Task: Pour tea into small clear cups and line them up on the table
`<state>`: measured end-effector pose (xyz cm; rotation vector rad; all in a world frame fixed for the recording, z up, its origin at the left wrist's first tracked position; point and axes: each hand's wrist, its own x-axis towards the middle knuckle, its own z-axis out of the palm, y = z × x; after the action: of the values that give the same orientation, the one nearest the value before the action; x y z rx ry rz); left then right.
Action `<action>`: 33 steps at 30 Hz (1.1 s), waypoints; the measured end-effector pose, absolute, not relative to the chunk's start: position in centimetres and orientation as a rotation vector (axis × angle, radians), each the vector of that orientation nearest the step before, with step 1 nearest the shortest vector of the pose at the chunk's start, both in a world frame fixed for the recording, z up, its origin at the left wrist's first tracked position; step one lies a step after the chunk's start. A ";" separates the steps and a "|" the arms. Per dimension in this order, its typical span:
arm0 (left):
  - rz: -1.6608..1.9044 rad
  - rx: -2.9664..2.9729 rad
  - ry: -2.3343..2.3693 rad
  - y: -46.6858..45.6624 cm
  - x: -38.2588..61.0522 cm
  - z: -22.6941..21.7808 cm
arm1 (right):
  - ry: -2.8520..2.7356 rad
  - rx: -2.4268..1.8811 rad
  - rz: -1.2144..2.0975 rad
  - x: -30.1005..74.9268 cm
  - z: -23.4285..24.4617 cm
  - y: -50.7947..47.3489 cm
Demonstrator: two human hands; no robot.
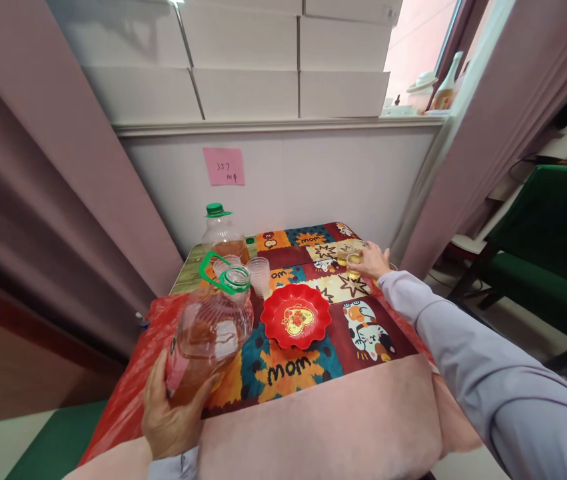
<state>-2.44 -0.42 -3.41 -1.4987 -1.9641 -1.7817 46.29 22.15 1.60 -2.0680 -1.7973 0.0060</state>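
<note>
While the left hand [170,410] held the tilted oil jug [210,330] in wrapped fingers at the near-left corner of the table [323,410], the right hand [374,261] closed around a small filled cup [354,267] far right, apparently setting it aside; next, the jug wanted steadying upright.

A large clear plastic jug [210,333] sits over the near left corner of the table [323,407], tilted so that its neck leans up and away toward the table's middle. It holds amber liquid that fills roughly the lower half and pools toward its low side. A green ring circles the neck, a green carrying handle sticks out from it to the left, and a pink label shows on the low side. The left hand [170,413] grips its base from below.

A small clear cup [354,262] stands upright near the far right corner of the table with yellow liquid inside. The right hand [374,261] closes around it.
</note>
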 end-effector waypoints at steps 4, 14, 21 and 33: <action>-1.691 -1.485 -2.014 -0.5 -2.6 -3.3 | -1.794 -2.109 0.026 46.4 1.3 22.8; -1.657 -1.513 -1.951 -0.5 -2.9 -3.8 | -1.806 -2.170 0.009 46.1 0.9 22.8; -1.702 -1.523 -1.892 -0.4 -3.3 -4.6 | -1.881 -1.934 -0.126 44.1 2.8 22.5; -1.697 -1.551 -1.841 -0.8 -3.4 -5.2 | -2.522 -1.286 0.035 23.5 8.3 19.5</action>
<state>-3.39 -0.84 -5.19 -1.5509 -1.8409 -1.6966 23.54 19.45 8.25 -1.2857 -2.5219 0.0351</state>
